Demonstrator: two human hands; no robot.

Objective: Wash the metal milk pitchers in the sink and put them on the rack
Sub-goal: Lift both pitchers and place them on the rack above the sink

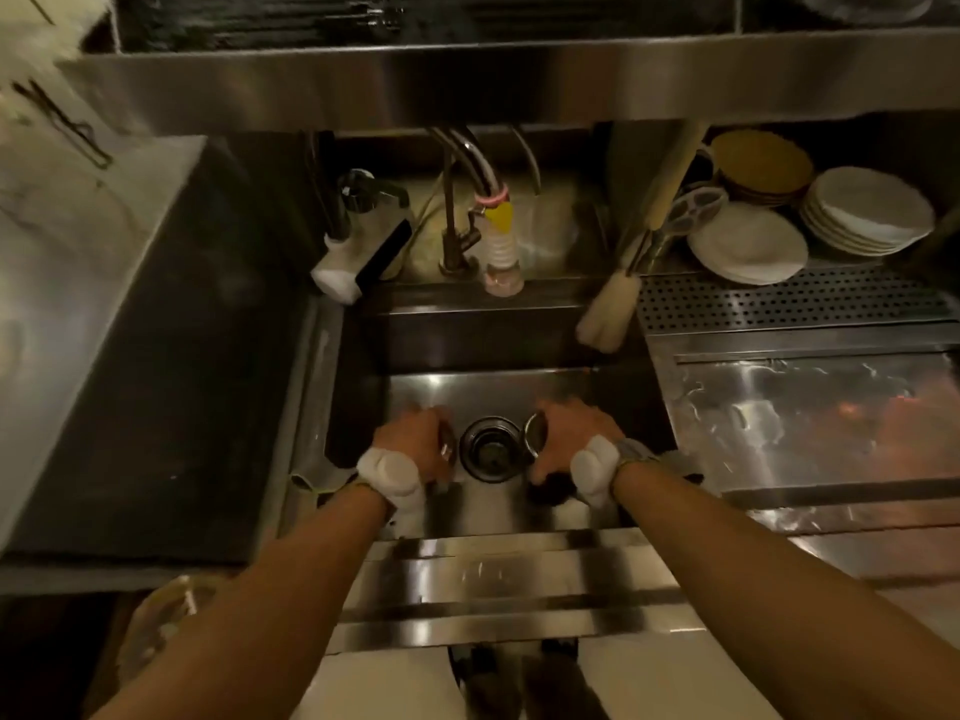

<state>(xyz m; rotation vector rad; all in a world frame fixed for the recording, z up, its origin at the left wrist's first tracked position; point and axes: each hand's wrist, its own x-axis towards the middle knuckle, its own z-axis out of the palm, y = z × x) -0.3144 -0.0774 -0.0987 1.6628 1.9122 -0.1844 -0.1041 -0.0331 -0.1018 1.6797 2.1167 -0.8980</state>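
Over the steel sink (519, 392), your left hand (413, 439) and right hand (571, 433) each grip a small metal pitcher (447, 443) (535, 433), low in the basin, either side of the drain (491, 449).

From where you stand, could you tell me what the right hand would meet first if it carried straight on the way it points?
The right hand, gripping a metal pitcher, points away from the person and slightly inward. Going straight on, it would likely meet the sink's back wall first, though depth is hard to judge here.
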